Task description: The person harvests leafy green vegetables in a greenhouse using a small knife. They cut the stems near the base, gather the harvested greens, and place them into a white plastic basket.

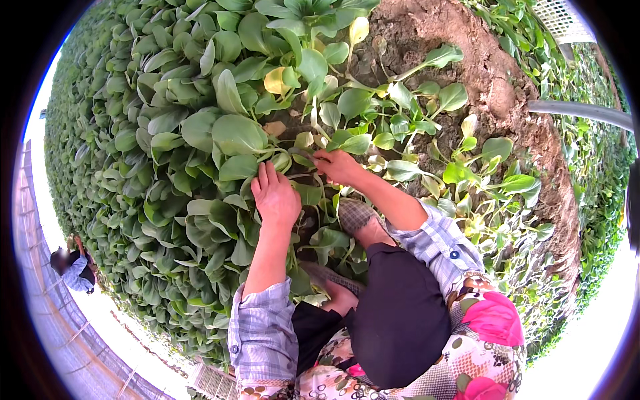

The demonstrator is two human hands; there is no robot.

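My left hand [278, 196] reaches into a leafy green plant [240, 136], its fingers at the base of the broad leaves; what they grip is partly hidden. Close by on the right, my right hand [338, 166] is closed around a small tool [306, 154], perhaps a knife, that points left towards the stem base. Only a short part of this tool shows. Between and below the hands are pale stems and some soil. Loose leaves and small plants [355, 102], a few of them yellowed, lie or stand just beyond my right hand.
Dense leafy greens [165, 165] fill the left side. A strip of bare brown soil [492, 75] curves along the right, crossed by a grey pipe [582, 111]. White plastic crates [562, 22] [212, 381] stand at top right and bottom left. Another person [75, 270] is at the far left.
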